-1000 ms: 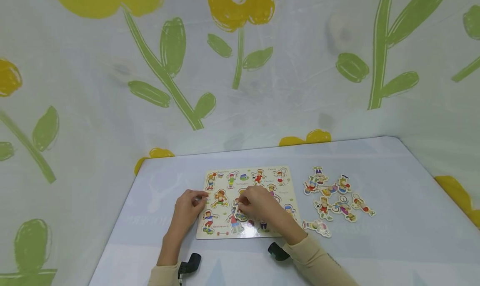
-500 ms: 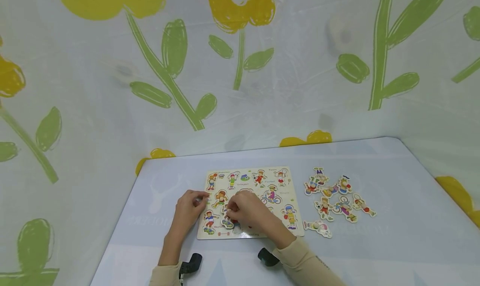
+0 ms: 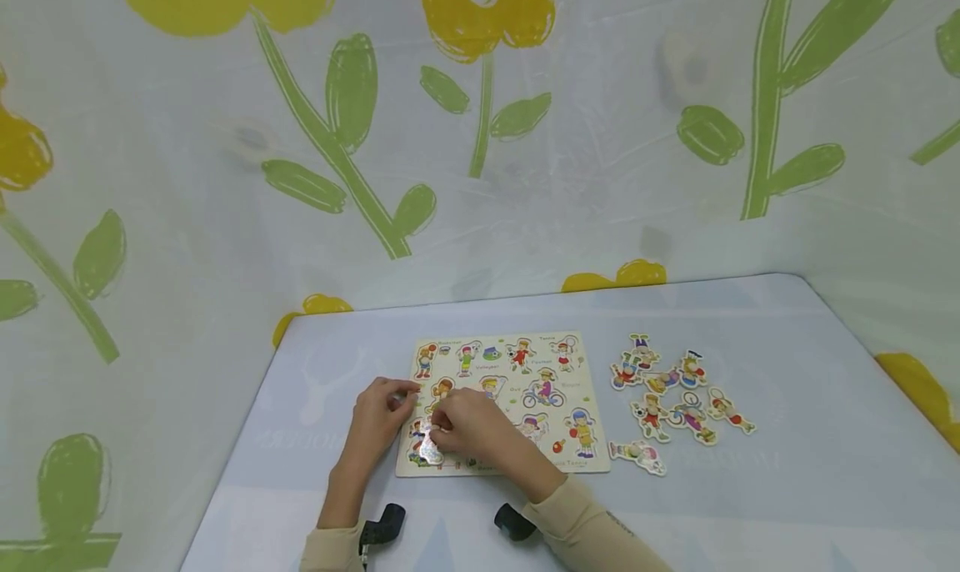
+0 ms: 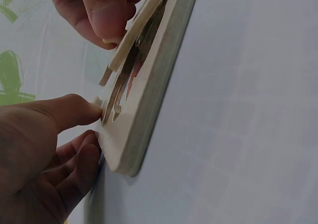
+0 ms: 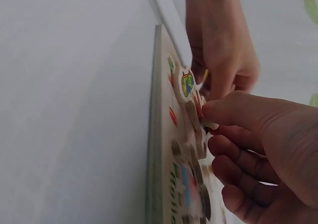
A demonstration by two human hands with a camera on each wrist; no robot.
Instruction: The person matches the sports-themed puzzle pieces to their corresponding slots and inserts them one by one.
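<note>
On the counter (image 3: 810,388) lies the puzzle board (image 3: 582,398), its lower middle hidden beneath the slanting right arm (image 3: 527,465). The left hand (image 3: 377,413) pinches the board's left edge; the right hand (image 3: 472,423), its grip narrow, holds a figure piece (image 3: 430,449) over the lower-left corner, its face whitened by glare, any contact hard to judge.

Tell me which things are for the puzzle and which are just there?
For the puzzle:
- puzzle board
- cut-out piece pinched by the right hand's fingers
- loose pieces right of the board, likely part of it too

Just there, it seems:
- flowery cloth behind
- two black gadgets by the wrists
</note>
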